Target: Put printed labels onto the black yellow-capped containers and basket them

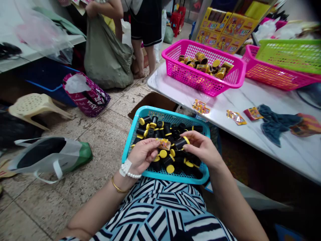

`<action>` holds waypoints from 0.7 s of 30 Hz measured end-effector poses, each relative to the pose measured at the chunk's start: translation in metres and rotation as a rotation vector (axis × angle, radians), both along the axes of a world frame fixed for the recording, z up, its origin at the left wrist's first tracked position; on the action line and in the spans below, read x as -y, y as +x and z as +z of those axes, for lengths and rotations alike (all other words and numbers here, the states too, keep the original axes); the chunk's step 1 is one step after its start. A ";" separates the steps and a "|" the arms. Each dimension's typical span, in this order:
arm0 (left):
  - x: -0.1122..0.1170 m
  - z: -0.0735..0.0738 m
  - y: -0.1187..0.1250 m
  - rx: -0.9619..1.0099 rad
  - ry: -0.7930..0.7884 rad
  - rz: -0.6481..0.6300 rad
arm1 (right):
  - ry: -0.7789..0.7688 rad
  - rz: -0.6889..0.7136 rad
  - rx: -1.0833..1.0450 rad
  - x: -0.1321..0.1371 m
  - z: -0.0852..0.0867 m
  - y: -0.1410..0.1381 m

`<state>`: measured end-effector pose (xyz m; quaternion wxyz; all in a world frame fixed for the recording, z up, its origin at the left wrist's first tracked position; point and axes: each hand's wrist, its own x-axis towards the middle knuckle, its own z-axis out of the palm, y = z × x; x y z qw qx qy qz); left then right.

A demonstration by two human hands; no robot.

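My left hand [145,152] pinches a small printed yellow-orange sleeve [165,144] between thumb and fingertips, its open end facing right. Close beside it, my right hand [203,147] grips a small black canister [181,143] with a yellow cap, the cap toward my fingers. Whether sleeve and canister touch, I cannot tell. Both hands are over a blue plastic basket [142,172] on my lap. Several loose black canisters [168,162] with yellow caps fill it, lying at all angles.
At right, a white table [170,78] bears a pink basket [203,82] of sleeved canisters, printed packets [235,117] and a dark blue cloth [276,122]. Yellow boxes [225,30] stand behind. On the left floor are a tote bag [52,157] and a stool [37,105]. Another person [145,26] stands ahead.
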<state>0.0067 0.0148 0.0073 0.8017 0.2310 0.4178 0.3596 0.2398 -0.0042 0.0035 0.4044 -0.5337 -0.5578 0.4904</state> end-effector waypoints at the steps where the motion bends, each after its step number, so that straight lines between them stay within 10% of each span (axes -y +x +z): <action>1: -0.001 0.001 0.002 0.022 -0.007 -0.016 | -0.013 -0.029 -0.107 0.005 0.001 -0.002; 8: -0.004 0.011 0.015 0.106 -0.057 -0.057 | 0.055 -0.158 -0.280 0.020 0.011 -0.025; 15: -0.003 0.016 0.025 0.083 0.017 -0.047 | 0.322 -0.346 0.228 0.033 0.021 -0.030; 21: -0.010 -0.011 0.032 -0.046 0.091 -0.041 | 0.407 -0.452 0.038 0.026 -0.014 -0.047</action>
